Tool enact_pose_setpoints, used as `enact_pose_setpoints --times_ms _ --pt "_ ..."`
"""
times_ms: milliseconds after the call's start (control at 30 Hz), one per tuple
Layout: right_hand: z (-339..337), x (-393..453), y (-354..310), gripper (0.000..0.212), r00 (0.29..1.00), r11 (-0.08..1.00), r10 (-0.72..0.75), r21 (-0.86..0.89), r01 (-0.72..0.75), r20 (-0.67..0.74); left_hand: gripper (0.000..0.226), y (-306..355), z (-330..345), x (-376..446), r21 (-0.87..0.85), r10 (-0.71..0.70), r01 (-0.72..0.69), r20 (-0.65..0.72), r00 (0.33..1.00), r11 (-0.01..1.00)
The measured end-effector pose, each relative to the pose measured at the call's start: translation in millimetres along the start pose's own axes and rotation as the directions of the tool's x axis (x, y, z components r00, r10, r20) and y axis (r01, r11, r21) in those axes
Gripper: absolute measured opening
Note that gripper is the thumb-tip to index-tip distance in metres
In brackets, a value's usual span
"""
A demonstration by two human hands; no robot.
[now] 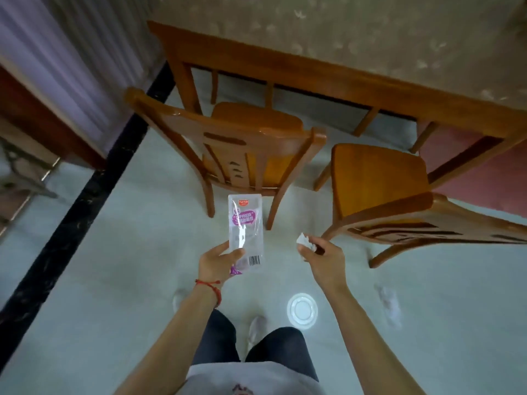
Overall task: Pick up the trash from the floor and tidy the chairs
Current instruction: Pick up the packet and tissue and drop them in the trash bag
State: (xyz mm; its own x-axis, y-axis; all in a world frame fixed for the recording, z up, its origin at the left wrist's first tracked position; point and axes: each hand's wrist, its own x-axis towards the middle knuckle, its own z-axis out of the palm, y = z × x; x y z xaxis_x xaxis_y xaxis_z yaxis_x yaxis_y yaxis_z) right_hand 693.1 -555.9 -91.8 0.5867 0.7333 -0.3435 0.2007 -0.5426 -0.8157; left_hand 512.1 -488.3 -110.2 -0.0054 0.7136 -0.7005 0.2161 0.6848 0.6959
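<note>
Head view, looking down over both forearms to a pale floor (114,280).

Item 1: clear plastic wrapper (245,230), purple and white print, red logo tab at the far end, barcode at the near end. Long axis runs away from the person, toward the chairs. Lettering is too blurred to read. Held in the air in front of the person, gripped at its near end by the left hand (217,262), thumb across the face.

Item 2: crumpled white scrap (305,243), pinched in the curled fingertips of the right hand (323,259).

Item 3: round clear plastic lid (302,311), flat on the floor just beside the person's feet.

Item 4: pale crumpled piece (389,305) on the floor, right of the lid, blurred.

Item 5: left wooden chair (228,146), its back toward the person, seat partly under the table (370,44).

Item 6: right wooden chair (379,183), angled, pulled away from the table edge.

Open floor lies between the person and both chairs; a black strip (71,218) borders it on the left.
</note>
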Motion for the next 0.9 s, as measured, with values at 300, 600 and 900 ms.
enact_pose_setpoints --times_ms 300,600,900 --pt "76 -32 -45 0.030 0.933 0.982 -0.115 -0.105 0.160 0.342 0.041 -34 -99 -45 -0.442 -0.120 0.003 -0.236 0.964 0.897" --pt "192 -132 -79 0.030 0.747 0.935 -0.207 -0.098 0.342 0.631 0.040 -112 -227 -112 -0.629 -0.208 -0.143 -0.450 0.868 0.764" --pt "302 -276 -77 0.027 0.539 0.894 -0.194 -0.078 0.440 0.820 0.043 -215 -341 -193 -0.711 -0.353 -0.259 -0.589 0.727 0.654"
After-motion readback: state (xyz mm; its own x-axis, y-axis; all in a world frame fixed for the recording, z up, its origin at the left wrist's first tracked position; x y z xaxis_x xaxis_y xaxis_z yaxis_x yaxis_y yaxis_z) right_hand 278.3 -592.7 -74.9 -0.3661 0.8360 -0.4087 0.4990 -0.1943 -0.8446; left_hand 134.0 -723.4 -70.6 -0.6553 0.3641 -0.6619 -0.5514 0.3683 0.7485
